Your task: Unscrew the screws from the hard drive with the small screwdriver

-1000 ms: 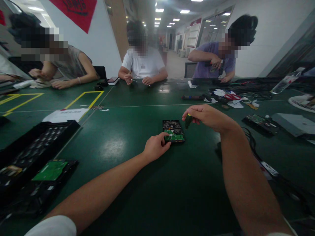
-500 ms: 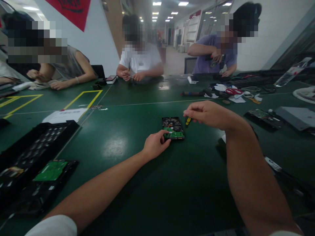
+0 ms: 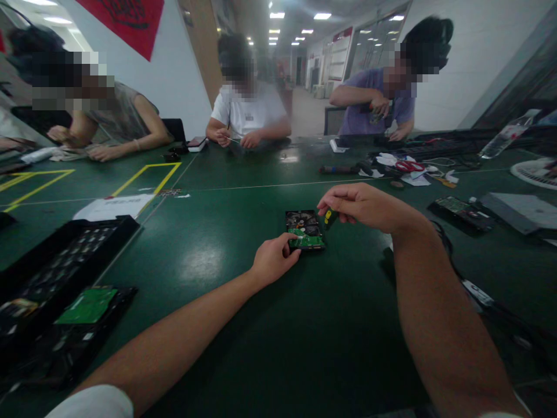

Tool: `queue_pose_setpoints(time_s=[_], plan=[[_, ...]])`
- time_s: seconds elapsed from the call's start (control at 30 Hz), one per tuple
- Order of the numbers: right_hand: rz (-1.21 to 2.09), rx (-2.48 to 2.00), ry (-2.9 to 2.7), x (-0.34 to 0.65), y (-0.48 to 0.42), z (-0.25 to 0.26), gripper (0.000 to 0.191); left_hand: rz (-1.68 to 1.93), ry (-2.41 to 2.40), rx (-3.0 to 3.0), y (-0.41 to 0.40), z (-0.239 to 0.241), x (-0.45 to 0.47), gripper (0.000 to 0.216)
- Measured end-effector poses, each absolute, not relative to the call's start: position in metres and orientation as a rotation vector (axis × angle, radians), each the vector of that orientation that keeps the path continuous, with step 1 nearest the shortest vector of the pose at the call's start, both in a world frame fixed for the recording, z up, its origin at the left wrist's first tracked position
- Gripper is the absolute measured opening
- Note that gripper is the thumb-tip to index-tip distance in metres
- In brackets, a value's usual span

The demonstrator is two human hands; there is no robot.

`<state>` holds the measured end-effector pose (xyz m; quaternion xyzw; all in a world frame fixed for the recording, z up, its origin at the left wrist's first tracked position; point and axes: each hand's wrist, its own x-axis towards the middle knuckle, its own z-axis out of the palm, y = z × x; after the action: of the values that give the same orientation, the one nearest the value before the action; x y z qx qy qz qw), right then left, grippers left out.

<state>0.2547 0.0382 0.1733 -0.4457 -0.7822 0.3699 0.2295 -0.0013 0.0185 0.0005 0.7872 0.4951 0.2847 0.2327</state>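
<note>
A small black hard drive (image 3: 304, 228) with a green circuit board on its near end lies on the green table (image 3: 261, 325). My left hand (image 3: 273, 259) pinches the drive's near left corner, fingers curled. My right hand (image 3: 363, 204) hovers just right of the drive, fingers closed round a small screwdriver (image 3: 329, 217) with a yellow and black handle, held close to the drive's far right edge.
Black trays with keyboards and another green board (image 3: 87, 305) sit at the left. Another drive (image 3: 459, 209), a grey box (image 3: 520, 210), scissors and cables lie at the right. Three other people work along the far side. A paper sheet (image 3: 114, 206) lies by yellow tape.
My right hand has shifted a little left toward the drive, with the screwdriver handle now showing under the fingers. My left hand stays on the drive's corner.
</note>
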Motion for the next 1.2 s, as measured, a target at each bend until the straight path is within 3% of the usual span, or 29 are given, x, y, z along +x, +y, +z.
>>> queue_pose_setpoints(time_s=[0.57, 0.93, 1.2], plan=[[1.436, -1.187, -1.897, 0.244, 0.04, 0.166, 0.032, 0.775, 1.362, 2.162, 0.018, 0.002, -0.001, 0.038], [0.306, -1.574, -2.198, 0.236, 0.029, 0.174, 0.031, 0.755, 1.364, 2.167, 0.017, 0.004, -0.002, 0.039], [-0.112, -1.728, -2.274, 0.217, 0.019, 0.178, 0.024, 0.772, 1.366, 2.169, 0.016, 0.004, 0.0, 0.038]])
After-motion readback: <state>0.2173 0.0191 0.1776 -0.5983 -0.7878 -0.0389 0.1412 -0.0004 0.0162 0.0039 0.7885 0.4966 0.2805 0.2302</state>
